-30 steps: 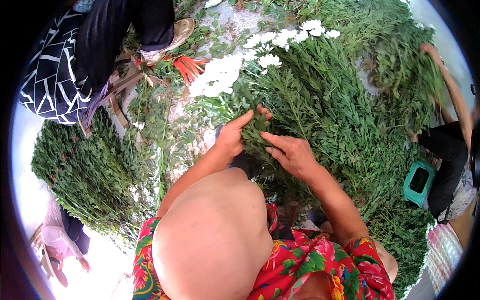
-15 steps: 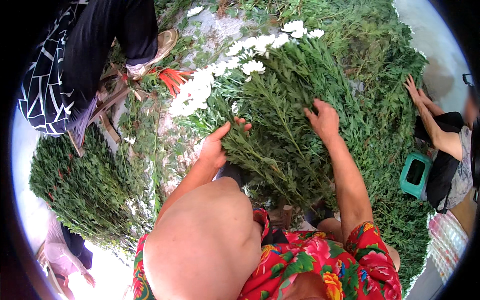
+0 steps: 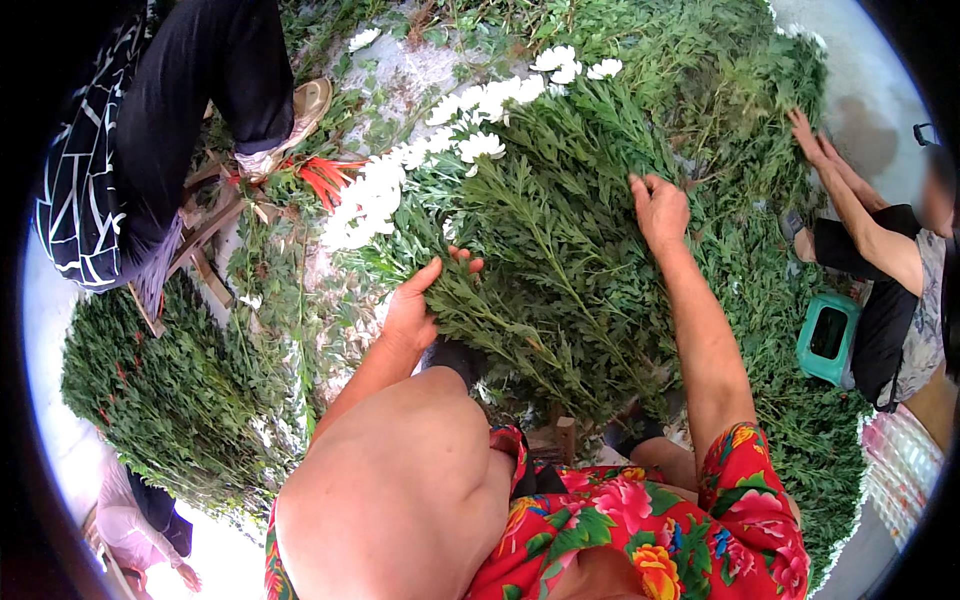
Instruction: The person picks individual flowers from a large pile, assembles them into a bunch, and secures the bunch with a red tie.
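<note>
My left hand (image 3: 424, 292) grips a bunch of leafy green stems (image 3: 510, 330) near its left edge, fingers curled round them. The bunch carries white chrysanthemum heads (image 3: 360, 210) at its upper left end. My right hand (image 3: 655, 205) is at the right side of the leafy pile, thumb and fingers closed on stems there, partly among the leaves. A band of more white flowers (image 3: 490, 100) runs along the pile's far end.
A person in dark trousers (image 3: 170, 130) is at upper left beside red strips (image 3: 325, 180) and wooden slats (image 3: 215, 230). Another green heap (image 3: 170, 380) lies left, another person (image 3: 140, 520) below it. At right, a co-worker (image 3: 870, 250) reaches into foliage near a teal plastic container (image 3: 827, 338).
My right hand has moved up and right, away from my left hand, which still holds stems and sits lower. The co-worker's arms at right have shifted toward the upper left.
</note>
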{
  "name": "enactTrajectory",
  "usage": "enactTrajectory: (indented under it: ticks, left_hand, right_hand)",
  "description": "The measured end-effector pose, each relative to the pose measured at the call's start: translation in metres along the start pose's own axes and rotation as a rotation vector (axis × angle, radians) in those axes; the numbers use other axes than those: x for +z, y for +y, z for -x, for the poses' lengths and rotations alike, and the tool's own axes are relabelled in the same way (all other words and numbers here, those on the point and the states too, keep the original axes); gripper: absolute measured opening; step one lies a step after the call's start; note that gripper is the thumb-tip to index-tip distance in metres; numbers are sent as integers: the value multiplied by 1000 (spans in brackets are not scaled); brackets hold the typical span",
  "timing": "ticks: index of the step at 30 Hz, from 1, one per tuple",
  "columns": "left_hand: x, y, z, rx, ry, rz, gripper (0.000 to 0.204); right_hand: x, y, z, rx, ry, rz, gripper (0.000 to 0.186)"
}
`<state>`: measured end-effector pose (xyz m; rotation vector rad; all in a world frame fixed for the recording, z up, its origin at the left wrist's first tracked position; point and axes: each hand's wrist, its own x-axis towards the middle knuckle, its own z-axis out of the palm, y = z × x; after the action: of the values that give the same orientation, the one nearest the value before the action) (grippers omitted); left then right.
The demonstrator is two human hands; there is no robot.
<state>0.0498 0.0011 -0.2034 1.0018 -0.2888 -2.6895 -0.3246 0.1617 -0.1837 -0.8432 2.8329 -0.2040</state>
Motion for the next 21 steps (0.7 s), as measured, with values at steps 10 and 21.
enactTrajectory:
  ticks: [10,21]
  left_hand:
    - [7,-1,-2,-3,-26,-12,44]
    - [12,-3,-7,24,-80,35,46]
  right_hand:
    - [6,34,-36,-198,174,123,31]
    - [-78,-11,30,-423,240,-307,35]
